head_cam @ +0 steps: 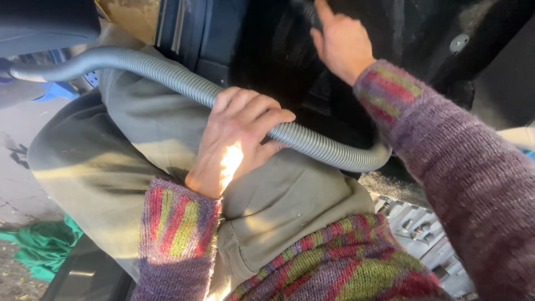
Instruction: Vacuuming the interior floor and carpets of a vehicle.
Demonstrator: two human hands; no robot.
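Hose [167,75], grey and ribbed, crosses the lap; left hand [237,139] is wrapped around it, right hand [340,42] grips its dark end inside the car: vacuuming seems underway, next feed slack forward

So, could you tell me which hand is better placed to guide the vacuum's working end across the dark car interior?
The right hand, probably. It reaches up into the dark car interior and grips a dark part at the top edge. The left hand is wrapped around the grey ribbed hose further back, over the lap.

Grey pavement [22,120], green cloth [39,245] lying on it
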